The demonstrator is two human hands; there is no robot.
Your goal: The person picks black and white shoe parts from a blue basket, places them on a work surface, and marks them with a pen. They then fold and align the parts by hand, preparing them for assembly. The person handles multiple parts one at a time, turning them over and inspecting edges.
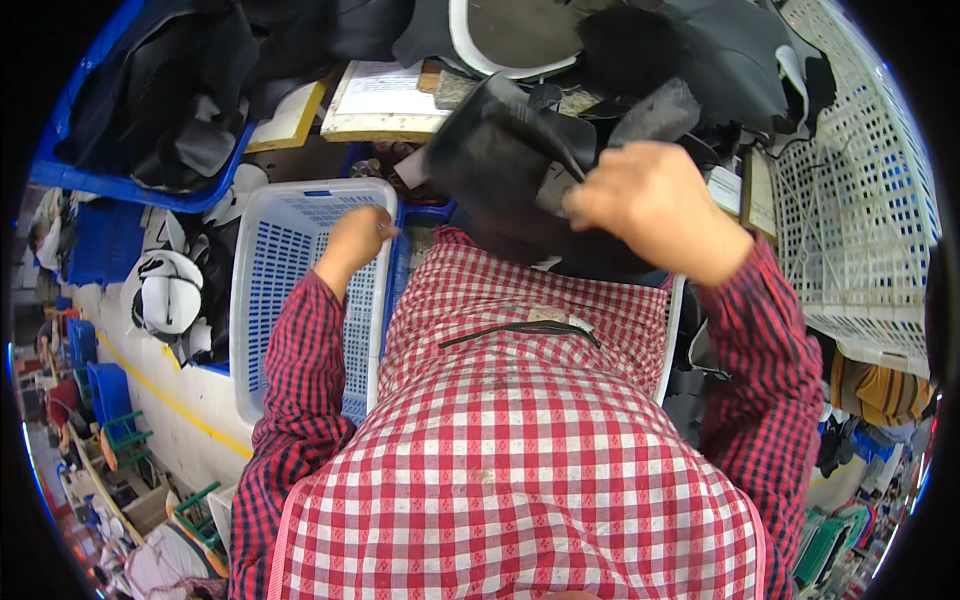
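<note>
My right hand (pixel 655 205) is closed on a floppy black sheet piece (pixel 495 165), leather-like and smeared by motion, which hangs in front of my lap. My left hand (pixel 357 242) sits at the inner side of a white basket (pixel 384 300) with blue slatted walls, close to its right rim. Its fingers are drawn together in a pinch; whatever they may hold is too small to make out. More black sheet pieces (pixel 690 60) are heaped at the far side, beyond my right hand.
A blue bin (pixel 110 180) full of black pieces is at the far left. White boards (pixel 375 105) with paper on them lie ahead. On the right rises a large white slatted crate (pixel 850 210). Black and white cut pieces (pixel 170 295) lie left of the basket.
</note>
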